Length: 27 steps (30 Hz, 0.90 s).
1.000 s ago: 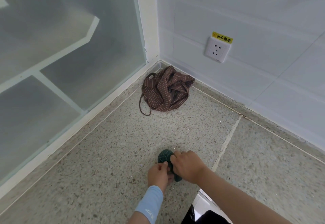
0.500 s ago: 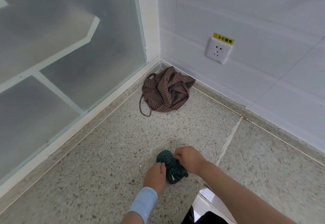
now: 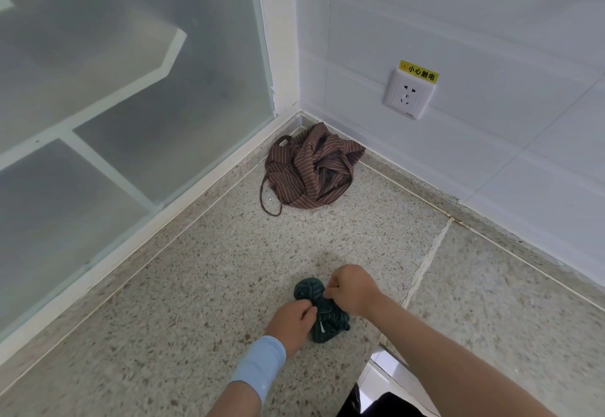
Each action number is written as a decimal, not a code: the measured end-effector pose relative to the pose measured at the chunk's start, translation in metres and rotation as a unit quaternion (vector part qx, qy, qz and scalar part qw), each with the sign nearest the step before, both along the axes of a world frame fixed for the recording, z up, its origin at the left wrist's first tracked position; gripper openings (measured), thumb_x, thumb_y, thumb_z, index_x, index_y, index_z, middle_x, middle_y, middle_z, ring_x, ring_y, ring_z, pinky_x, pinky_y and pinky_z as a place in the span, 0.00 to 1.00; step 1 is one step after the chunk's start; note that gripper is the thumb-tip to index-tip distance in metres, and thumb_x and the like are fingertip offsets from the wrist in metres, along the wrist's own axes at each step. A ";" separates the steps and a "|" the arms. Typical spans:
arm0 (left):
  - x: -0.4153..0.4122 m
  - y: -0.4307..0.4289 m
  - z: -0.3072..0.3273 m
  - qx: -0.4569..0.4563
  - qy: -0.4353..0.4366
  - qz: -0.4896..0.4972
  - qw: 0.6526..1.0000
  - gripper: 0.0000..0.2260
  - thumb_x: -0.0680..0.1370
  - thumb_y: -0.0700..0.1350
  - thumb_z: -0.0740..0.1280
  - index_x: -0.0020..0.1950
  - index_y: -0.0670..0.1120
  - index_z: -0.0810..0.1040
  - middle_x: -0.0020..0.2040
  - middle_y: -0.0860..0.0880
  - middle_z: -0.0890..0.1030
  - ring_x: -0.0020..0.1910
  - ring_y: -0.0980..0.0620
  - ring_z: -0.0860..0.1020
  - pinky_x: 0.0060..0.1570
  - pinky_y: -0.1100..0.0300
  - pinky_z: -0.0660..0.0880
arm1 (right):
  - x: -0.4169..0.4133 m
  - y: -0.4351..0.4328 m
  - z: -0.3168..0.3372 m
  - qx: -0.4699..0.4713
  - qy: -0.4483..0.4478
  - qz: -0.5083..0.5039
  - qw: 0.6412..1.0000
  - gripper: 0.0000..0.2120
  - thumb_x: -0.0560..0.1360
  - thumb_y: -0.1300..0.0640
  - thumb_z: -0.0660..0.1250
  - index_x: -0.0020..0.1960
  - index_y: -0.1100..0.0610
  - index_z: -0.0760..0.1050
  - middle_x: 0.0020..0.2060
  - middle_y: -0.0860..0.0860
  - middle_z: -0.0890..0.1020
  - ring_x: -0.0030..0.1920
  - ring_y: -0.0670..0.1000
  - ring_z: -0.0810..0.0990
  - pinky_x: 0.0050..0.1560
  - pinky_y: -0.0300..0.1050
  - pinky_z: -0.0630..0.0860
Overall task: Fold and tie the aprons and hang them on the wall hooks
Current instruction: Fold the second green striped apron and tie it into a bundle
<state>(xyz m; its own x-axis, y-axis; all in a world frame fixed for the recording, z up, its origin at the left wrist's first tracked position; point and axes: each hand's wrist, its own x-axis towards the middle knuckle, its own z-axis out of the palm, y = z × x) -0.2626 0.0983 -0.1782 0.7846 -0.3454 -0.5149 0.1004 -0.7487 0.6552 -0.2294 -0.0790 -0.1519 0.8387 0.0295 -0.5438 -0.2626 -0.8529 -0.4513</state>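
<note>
— Both hands have drawn a little apart since a second ago, so more of the green apron (image 3: 330, 318) shows between them.

— How's it held?

— The left hand (image 3: 292, 323), the one with the pale blue sleeve (image 3: 258, 364), has its fingers curled into the bundle's waist from the eight o'clock side and pins it to the speckled stone surface (image 3: 196, 285). The right hand (image 3: 353, 289), at the bundle's one o'clock, has thumb and forefinger pinched on a bit of cloth or strap. It's too small for me to say which.

— Why hold it that way?

— I'd say one hand anchors so the other can pull against it. It looks like cinching a tie round the middle: the bundle bulges at eleven o'clock and again at five, and it's nipped in between.

— So the folding's done?

— On that one, seemingly, and the knot is being tightened. It sits right in front of the person, toward the six o'clock edge of the surface.

— And the other one?

— The brown striped apron (image 3: 314, 171) lies crumpled at twelve o'clock, in the corner where the frosted glass panel (image 3: 131, 105) meets the white tiled wall (image 3: 491, 24). It's well apart from the hands, probably parked there until its turn.

— Any hooks?

— None in sight. There's only a wall socket (image 3: 409, 94) at about one o'clock, with a yellow label (image 3: 419, 71) on its top edge.
</note>
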 end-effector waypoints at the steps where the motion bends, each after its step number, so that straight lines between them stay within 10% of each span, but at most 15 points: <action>1: 0.000 -0.002 0.001 -0.004 -0.010 0.006 1.000 0.19 0.84 0.47 0.58 0.33 0.49 0.61 0.31 0.53 0.66 0.29 0.59 0.63 0.29 0.65 0.61 | 0.001 0.003 0.000 -0.011 0.002 -0.010 1.000 0.12 0.76 0.51 0.70 0.43 0.60 0.82 0.39 0.52 0.84 0.42 0.51 0.82 0.41 0.44 0.79; 16: -0.015 -0.005 -0.003 -0.045 -0.022 0.108 0.993 0.16 0.83 0.50 0.59 0.37 0.47 0.67 0.34 0.51 0.71 0.33 0.58 0.68 0.33 0.65 0.63 | -0.001 -0.008 -0.017 0.088 0.057 -0.138 0.985 0.09 0.72 0.51 0.75 0.39 0.55 0.82 0.35 0.50 0.84 0.37 0.50 0.82 0.45 0.47 0.82; 22: -0.021 -0.007 0.004 -0.140 0.129 0.288 0.939 0.26 0.70 0.49 0.78 0.62 0.52 0.68 0.56 0.55 0.77 0.55 0.56 0.77 0.56 0.60 0.74 | -0.016 0.001 -0.007 0.262 0.108 -0.220 0.934 0.19 0.78 0.54 0.69 0.68 0.51 0.73 0.55 0.52 0.81 0.51 0.54 0.83 0.50 0.49 0.83; 27: -0.010 -0.005 0.026 -0.175 0.123 0.272 0.938 0.28 0.70 0.41 0.77 0.65 0.53 0.69 0.56 0.54 0.78 0.52 0.61 0.76 0.46 0.68 0.73 | -0.023 0.003 0.016 0.305 0.117 -0.262 0.908 0.17 0.80 0.56 0.65 0.68 0.56 0.73 0.50 0.57 0.84 0.43 0.56 0.86 0.45 0.54 0.84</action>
<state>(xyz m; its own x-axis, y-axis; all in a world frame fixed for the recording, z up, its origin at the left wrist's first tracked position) -0.2723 0.0935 -0.1523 0.7662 -0.1098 -0.6331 0.5856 -0.2864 0.7583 -0.2524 -0.0764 -0.1357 0.6888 0.0155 -0.7248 -0.7093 -0.1925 -0.6782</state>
